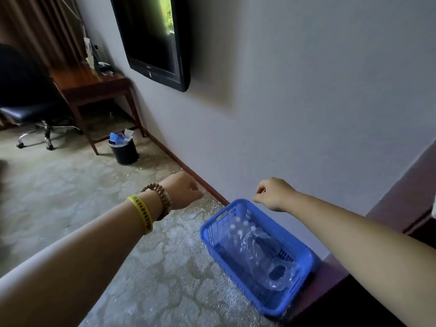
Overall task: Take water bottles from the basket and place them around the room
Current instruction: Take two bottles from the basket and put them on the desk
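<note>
Head view: left hand (pixel 186 190), right hand (pixel 273 193) curled, empty; bottles (pixel 246 236) in basket (pixel 306 258) below the right.

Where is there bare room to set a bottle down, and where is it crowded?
Bare: the front half of the desk, between the chair and the clutter at the wall; the carpet left of the basket; a strip of dark ledge right of it. Crowded: the basket, holding wrapped bottles, and the desk's back edge.

I read basket (pixel 304 256) top open, lower centre; wall (pixel 306 102) close behind; carpet (pixel 70 185) left free; bin (pixel 124 152), desk (pixel 94 88) upper left.
</note>
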